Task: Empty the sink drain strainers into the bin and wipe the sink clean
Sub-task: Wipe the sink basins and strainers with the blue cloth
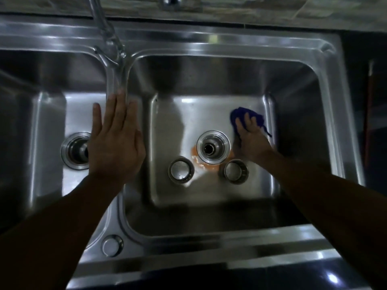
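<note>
Item 1, landmark: round open steel drain hole [213, 147] in the floor of the right-hand basin of a double stainless-steel sink [326, 84]. All places below given relative to it.

Item 2: two small round steel strainer cups. Left strainer cup [181, 169] standing on the basin floor just near-left of the drain hole; right strainer cup [235, 170] standing just near-right of it. Both out of their seats and looking clear of scraps, though too dim to be sure.

Item 3: thin orange residue patch [204, 164], curving round the near edge of the drain hole, between the two cups.

Item 4: crumpled dark blue cleaning cloth [245, 116], lying on the basin floor to the far right of the drain hole, near the right wall.

Item 5: right hand [250, 137], fingers spread and pressing flat on top of the cloth rather than pinching it.

Item 6: left hand [114, 139], well to the left of the drain hole, open and flat, fingers extended, holding nothing, resting on or just above the ridge dividing the basins; contact not certain.

Item 7: second drain [76, 150], further left, in the left basin, partly hidden by the left hand.

Item 8: bin, not visible.

Step in hand, judged: wiping the right basin, emptying seemingly done.

Next move, judged: sweeping the cloth back toward the drain hole and across the orange patch, most likely shifting the cups aside first; then wiping the left basin.
</note>
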